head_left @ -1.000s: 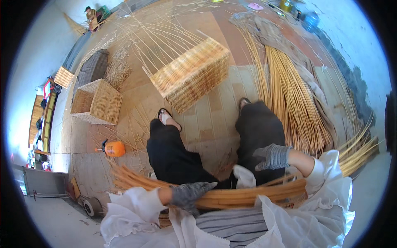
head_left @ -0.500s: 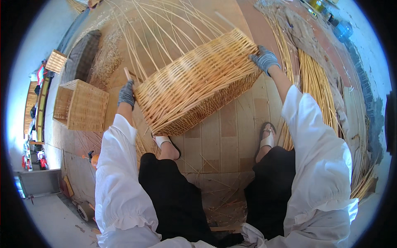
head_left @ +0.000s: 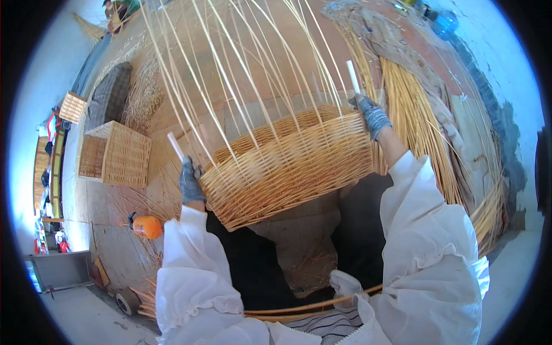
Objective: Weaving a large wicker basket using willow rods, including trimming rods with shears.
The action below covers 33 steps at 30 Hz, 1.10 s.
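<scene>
A partly woven wicker basket (head_left: 293, 167) hangs over my lap, its opening turned up and away. Long pale uncut canes (head_left: 221, 63) rise and fan out from its rim. My left hand (head_left: 191, 179), in a grey glove, grips the left corner beside a thick pale corner post (head_left: 176, 145). The right corner, by another post (head_left: 353, 77), is held by my right hand (head_left: 375, 118), gloved too and higher than the left. Fingers of both hands are closed round the rim, partly hidden by the basket.
A finished-looking wicker box (head_left: 127, 155) and a smaller one (head_left: 73, 107) stand at the left. An orange spray bottle (head_left: 148, 226) is near my left forearm. Bundled canes (head_left: 411, 109) lie along the right on brown cloth. A dark cushion (head_left: 109, 95) lies at the far left.
The basket has come nearer and tilted: its opening and upright canes now show above the woven side. Both hands have moved with it, lower in view.
</scene>
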Each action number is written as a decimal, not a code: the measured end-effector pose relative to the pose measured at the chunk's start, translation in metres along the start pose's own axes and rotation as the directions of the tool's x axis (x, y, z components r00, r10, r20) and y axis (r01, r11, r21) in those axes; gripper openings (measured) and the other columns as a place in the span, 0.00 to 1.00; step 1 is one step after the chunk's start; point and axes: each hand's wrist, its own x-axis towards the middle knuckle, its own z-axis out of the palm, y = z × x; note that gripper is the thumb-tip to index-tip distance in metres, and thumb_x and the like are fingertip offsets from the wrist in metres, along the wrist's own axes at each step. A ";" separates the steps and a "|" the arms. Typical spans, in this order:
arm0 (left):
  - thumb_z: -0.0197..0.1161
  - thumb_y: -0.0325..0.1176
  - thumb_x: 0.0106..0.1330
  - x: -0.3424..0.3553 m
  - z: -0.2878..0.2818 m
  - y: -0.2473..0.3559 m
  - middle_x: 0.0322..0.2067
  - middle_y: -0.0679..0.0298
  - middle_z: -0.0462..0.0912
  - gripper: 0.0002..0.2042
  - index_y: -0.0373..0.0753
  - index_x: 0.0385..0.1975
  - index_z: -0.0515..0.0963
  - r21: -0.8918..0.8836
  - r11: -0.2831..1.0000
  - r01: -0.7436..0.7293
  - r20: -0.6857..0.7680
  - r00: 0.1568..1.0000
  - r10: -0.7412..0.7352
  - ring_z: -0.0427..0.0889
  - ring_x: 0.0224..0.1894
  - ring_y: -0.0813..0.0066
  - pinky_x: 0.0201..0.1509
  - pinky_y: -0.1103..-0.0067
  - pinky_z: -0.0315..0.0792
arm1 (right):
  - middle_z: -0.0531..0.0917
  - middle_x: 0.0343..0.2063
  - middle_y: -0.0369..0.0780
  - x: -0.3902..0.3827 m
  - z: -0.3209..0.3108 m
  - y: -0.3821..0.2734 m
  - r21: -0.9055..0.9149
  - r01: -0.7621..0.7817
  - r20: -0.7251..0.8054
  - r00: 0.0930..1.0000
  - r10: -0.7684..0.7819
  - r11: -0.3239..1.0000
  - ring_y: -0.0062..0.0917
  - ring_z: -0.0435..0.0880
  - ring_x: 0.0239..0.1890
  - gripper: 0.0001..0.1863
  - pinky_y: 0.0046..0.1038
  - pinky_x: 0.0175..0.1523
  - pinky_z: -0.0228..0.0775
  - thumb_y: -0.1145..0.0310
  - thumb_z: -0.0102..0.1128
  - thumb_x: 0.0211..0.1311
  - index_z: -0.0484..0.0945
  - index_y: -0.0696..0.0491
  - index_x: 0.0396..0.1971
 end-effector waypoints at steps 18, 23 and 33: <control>0.54 0.47 0.67 -0.182 -0.140 0.036 0.16 0.70 0.69 0.17 0.45 0.19 0.69 -0.135 0.976 -0.169 0.161 0.969 0.190 0.70 0.20 0.75 0.36 0.78 0.71 | 0.79 0.31 0.36 -0.366 -0.013 -0.001 -0.026 0.501 -0.238 0.837 -0.492 0.865 0.17 0.76 0.33 0.13 0.17 0.43 0.68 0.70 0.55 0.63 0.74 0.60 0.45; 0.54 0.50 0.67 -0.161 -0.132 0.035 0.19 0.68 0.73 0.19 0.41 0.22 0.72 0.058 0.959 -0.277 0.221 0.940 0.258 0.72 0.24 0.76 0.35 0.79 0.68 | 0.79 0.33 0.36 -0.330 -0.017 0.009 -0.126 0.461 -0.288 0.830 -0.477 0.878 0.17 0.75 0.35 0.13 0.19 0.46 0.67 0.69 0.54 0.64 0.73 0.60 0.45; 0.59 0.34 0.64 -0.346 -0.177 0.132 0.50 0.59 0.75 0.18 0.34 0.53 0.72 0.622 0.501 -0.602 0.760 0.618 -0.201 0.74 0.51 0.69 0.56 0.74 0.68 | 0.80 0.37 0.46 -0.440 0.044 -0.020 -0.616 0.708 0.672 0.701 -0.239 0.345 0.39 0.79 0.41 0.13 0.31 0.47 0.72 0.71 0.60 0.54 0.77 0.55 0.40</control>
